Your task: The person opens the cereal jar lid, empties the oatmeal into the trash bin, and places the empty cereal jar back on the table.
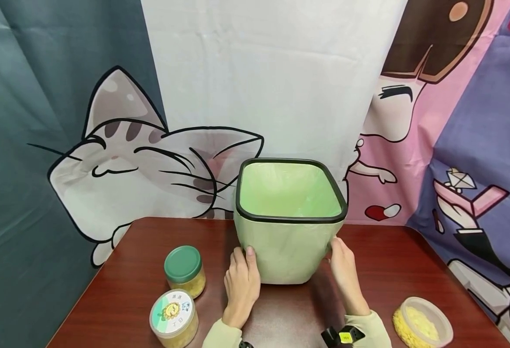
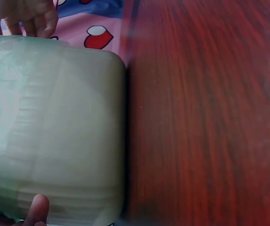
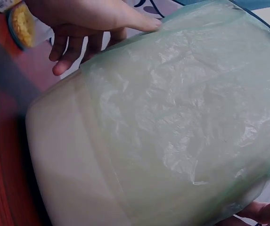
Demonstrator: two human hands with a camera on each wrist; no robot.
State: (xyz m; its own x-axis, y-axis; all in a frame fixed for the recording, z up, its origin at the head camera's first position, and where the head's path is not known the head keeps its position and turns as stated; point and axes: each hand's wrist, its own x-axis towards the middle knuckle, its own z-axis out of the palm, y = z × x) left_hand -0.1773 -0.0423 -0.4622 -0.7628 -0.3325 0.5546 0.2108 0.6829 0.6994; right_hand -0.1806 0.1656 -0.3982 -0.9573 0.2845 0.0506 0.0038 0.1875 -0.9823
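A light green trash bin with a black rim stands on the table. A thin green plastic bag lines it and folds down over the upper outside. My left hand rests against the bin's left side. In the right wrist view, its thumb lies along the bag and its other fingers hang loosely beside the wall. My right hand is at the bin's right side, fingertips at the bag's lower edge. The left wrist view shows its fingers loosely bent; its thumb is hidden there.
Left of the bin, a jar with a green lid and a jar with a printed lid stand close together. An open tub of yellow bits lies tilted at the right. Printed cloth hangs behind the brown table.
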